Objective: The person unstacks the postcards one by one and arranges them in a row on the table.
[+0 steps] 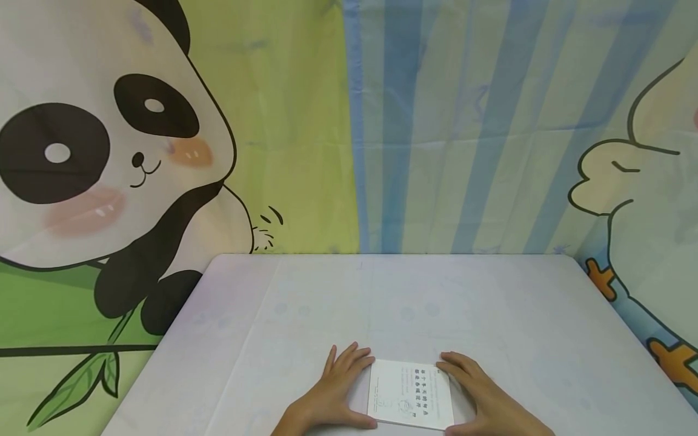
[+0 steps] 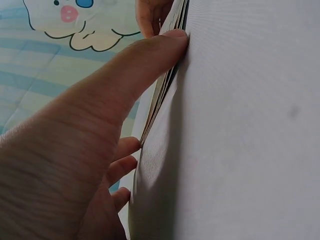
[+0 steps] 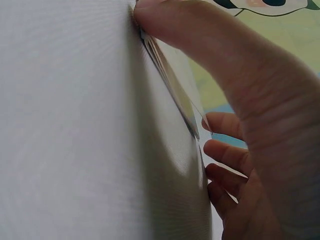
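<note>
A small white book (image 1: 410,393) with printed black characters and a faint line drawing on its cover lies flat on the table near the front. My left hand (image 1: 340,387) rests at its left side, thumb at the near corner and index finger at the far corner, fingers spread and fairly straight. On the opposite side my right hand (image 1: 480,396) touches the near right corner with the thumb and the far right corner with the fingertips. Page edges of the book (image 2: 162,85) show under my left thumb (image 2: 145,62); in the right wrist view its pages (image 3: 167,75) fan slightly.
The table (image 1: 436,303) has a pale white cover with rounded far corners. Behind it hangs a cloth backdrop (image 1: 305,121) with a panda, yellow and blue stripes, and a white cartoon figure (image 1: 654,242) at the right.
</note>
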A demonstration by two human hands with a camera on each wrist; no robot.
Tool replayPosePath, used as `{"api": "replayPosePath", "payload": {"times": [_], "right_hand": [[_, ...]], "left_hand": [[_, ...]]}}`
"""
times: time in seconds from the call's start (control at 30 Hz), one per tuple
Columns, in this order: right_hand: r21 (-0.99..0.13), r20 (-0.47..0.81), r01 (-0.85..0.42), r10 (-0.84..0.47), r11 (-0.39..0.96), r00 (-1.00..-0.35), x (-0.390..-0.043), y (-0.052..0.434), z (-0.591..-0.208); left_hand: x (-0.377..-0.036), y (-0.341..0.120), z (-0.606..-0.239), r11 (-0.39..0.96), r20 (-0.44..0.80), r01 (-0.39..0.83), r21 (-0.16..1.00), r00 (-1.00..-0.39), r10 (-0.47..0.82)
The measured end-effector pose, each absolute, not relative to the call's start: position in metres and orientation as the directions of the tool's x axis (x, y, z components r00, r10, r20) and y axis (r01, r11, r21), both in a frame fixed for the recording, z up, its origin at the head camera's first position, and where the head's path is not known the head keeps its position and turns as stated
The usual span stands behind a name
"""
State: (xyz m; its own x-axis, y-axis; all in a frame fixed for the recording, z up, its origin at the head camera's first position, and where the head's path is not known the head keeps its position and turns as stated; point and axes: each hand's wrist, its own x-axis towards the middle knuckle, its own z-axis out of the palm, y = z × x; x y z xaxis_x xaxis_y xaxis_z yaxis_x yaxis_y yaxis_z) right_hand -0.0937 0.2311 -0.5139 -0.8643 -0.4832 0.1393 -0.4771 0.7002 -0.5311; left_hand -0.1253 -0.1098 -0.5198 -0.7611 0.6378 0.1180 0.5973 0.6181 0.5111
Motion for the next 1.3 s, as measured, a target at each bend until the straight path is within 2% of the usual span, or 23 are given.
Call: {"api": "replayPosePath", "payload": {"times": [0.23,0.53,0.77,1.03,1.1,1.17,1.3], "right_hand": [[-0.522,0.144,-0.478,-0.480,0.706,-0.865,-0.093,0.231,-0.512],[-0.463,0.216,-0.532,-0.492,0.709,-0.843,-0.093,0.233,-0.511],[-0.503,0.092,-0.383,-0.393,0.775,-0.915,-0.092,0.234,-0.501],[-0.630,-0.059,-0.264,-0.384,0.730,-0.921,-0.093,0.236,-0.493],[-0.641,-0.017,-0.300,-0.404,0.706,-0.914,-0.095,0.238,-0.495],[-0.660,0.080,-0.376,-0.436,0.651,-0.896,-0.097,0.241,-0.499],[-0.744,0.272,-0.508,-0.497,0.435,-0.824,-0.104,0.245,-0.507]], "left_hand": [[-0.126,-0.109,-0.519,0.630,0.106,0.582,0.514,-0.772,0.627],[-0.122,-0.107,-0.517,0.617,0.146,0.595,0.515,-0.770,0.621],[-0.123,-0.102,-0.511,0.563,0.224,0.644,0.518,-0.737,0.638],[-0.123,-0.098,-0.506,0.559,0.250,0.642,0.525,-0.744,0.619],[-0.122,-0.096,-0.504,0.568,0.243,0.624,0.537,-0.759,0.604],[-0.122,-0.092,-0.502,0.581,0.233,0.606,0.543,-0.773,0.590],[-0.124,-0.086,-0.502,0.585,0.203,0.582,0.564,-0.785,0.585]]}}
